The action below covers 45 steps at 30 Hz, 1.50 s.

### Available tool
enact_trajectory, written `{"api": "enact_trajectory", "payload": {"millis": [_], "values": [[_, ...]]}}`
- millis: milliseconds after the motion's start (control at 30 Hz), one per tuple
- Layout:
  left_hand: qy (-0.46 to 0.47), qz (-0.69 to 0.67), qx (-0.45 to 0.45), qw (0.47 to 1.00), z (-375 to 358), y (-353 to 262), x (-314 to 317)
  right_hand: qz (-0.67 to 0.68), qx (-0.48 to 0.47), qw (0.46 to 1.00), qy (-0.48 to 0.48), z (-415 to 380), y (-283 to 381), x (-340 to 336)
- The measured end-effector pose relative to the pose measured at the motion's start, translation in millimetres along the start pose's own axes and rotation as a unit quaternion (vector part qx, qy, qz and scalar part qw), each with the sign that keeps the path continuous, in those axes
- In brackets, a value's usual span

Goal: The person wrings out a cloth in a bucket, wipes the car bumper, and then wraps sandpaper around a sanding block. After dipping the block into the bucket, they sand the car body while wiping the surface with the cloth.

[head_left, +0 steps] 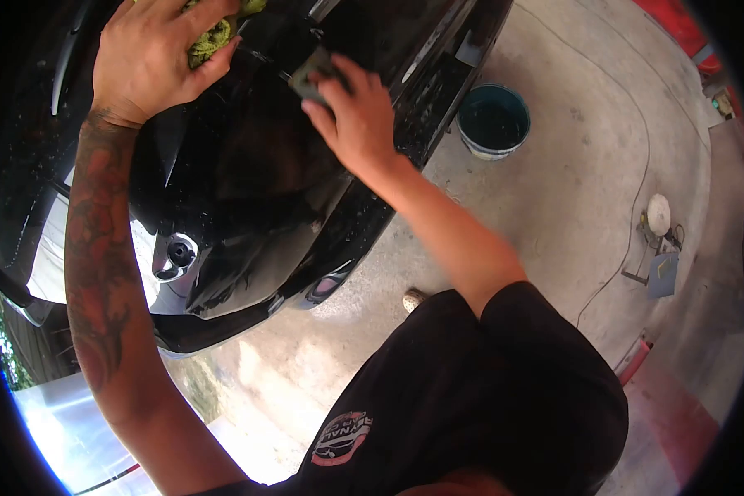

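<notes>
A wet black car body panel with water droplets lies beneath both of my hands. My left hand is closed around a bunched yellow-green cloth at the top of the view, over the panel. To its right, my right hand grips a small grey-green block, held against the glossy black surface with the fingers over its top. My fingers hide part of the block, and the cloth runs out of view at the top edge.
A dark bucket of water stands on the concrete floor beside the car. A thin cord curves across the floor at right. A tool with a round white pad lies beside a grey sheet.
</notes>
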<state>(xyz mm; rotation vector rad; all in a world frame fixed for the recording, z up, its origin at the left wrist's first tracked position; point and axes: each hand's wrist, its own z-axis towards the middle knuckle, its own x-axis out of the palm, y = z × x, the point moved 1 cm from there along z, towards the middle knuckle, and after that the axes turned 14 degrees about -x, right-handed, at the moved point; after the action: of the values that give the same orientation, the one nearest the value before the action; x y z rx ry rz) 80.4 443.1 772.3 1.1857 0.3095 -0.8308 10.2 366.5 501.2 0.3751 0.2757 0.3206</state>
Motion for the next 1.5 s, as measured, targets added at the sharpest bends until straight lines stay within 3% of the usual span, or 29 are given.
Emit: {"api": "enact_trajectory", "payload": {"millis": [100, 300, 400, 633, 700, 767, 900, 1067, 1233, 1367, 1500], "values": [[0.004, 0.022, 0.019, 1.000, 2.3, 2.7, -7.2, 0.048, -0.002, 0.999, 0.006, -32.1, 17.8, 4.0], [0.010, -0.001, -0.025, 1.000, -0.6, -2.6, -5.4, 0.019, 0.061, 0.997, -0.039, 22.8, 19.1, 8.2], [0.052, -0.003, -0.023, 0.998, -9.3, 16.6, 3.0, 0.064, 0.044, 0.997, -0.025, 1.9, 43.4, 3.7], [0.041, -0.010, -0.027, 0.999, -5.6, 11.6, 0.1, 0.045, 0.111, 0.992, -0.045, 22.6, 42.6, 5.1], [0.039, -0.017, -0.024, 0.999, -5.2, 12.2, 0.9, 0.070, 0.087, 0.993, -0.035, 5.8, 57.1, 4.8], [0.036, -0.015, -0.024, 0.999, -5.9, 13.7, 1.9, 0.060, 0.071, 0.995, -0.026, 6.2, 50.1, 2.6], [0.047, -0.016, -0.030, 0.998, -7.4, 13.7, 2.2, 0.033, 0.149, 0.986, -0.073, 35.6, 13.7, 12.6], [0.043, -0.007, -0.026, 0.999, -6.4, 13.0, 2.2, 0.059, 0.120, 0.990, -0.041, 14.2, 42.7, 6.0], [0.046, -0.012, -0.026, 0.999, -7.1, 13.4, 2.1, 0.018, 0.177, 0.980, -0.092, 38.9, -2.6, 10.9], [0.050, -0.010, -0.028, 0.998, -6.3, 13.6, 1.5, 0.048, 0.161, 0.985, -0.047, 18.6, 22.7, 6.1], [0.046, -0.017, -0.020, 0.999, -4.8, 12.3, 1.3, 0.006, 0.132, 0.988, -0.074, 34.2, -9.6, 4.8]]}}
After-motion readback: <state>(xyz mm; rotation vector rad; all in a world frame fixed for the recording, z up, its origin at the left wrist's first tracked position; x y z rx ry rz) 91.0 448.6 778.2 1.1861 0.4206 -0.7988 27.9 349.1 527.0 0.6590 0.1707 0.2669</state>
